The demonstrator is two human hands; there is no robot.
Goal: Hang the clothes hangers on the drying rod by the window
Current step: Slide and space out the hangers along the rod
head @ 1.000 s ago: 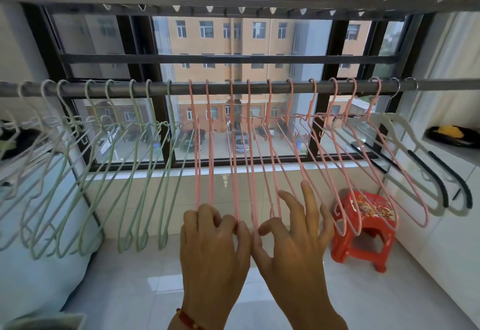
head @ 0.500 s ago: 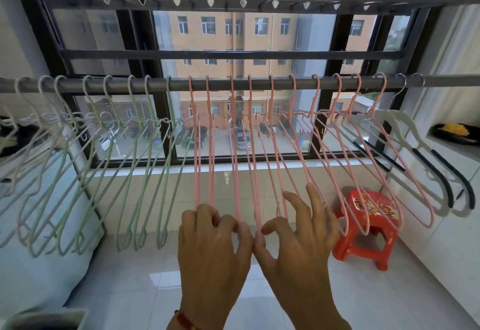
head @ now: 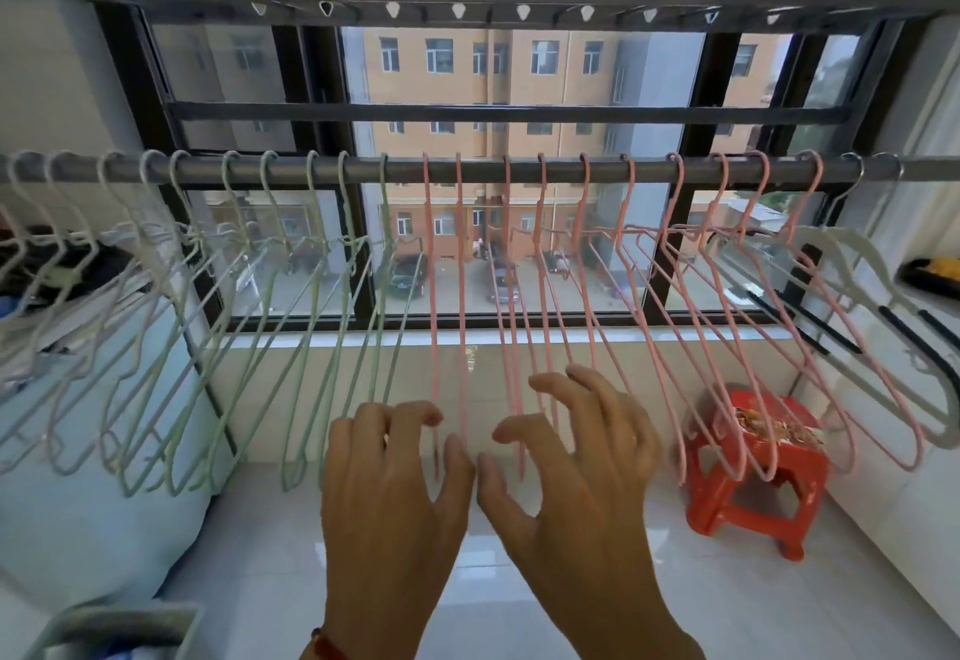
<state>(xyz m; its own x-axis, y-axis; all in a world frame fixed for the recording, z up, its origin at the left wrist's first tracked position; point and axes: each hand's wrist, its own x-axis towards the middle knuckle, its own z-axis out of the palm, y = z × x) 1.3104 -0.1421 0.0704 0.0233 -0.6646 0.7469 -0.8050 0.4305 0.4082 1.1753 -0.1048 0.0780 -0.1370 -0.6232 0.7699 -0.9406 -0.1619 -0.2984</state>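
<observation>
- The drying rod [head: 519,171] runs across the window, carrying green hangers [head: 291,326] on the left, pink hangers [head: 639,306] from the middle rightward and white hangers [head: 883,306] at the far right.
- The left hand [head: 395,498] has curled fingers at the lower ends of the middle pink hangers; whether it grips one is unclear.
- The right hand [head: 576,477] is spread, loosely bent, among the neighbouring pink hangers.
- A red stool [head: 753,493] stands on the floor.

I cannot tell if my left hand [head: 395,493] really grips a pink hanger [head: 435,326]. The drying rod [head: 467,171] is cut at both edges, and the leftmost hangers [head: 47,264] are blurred
</observation>
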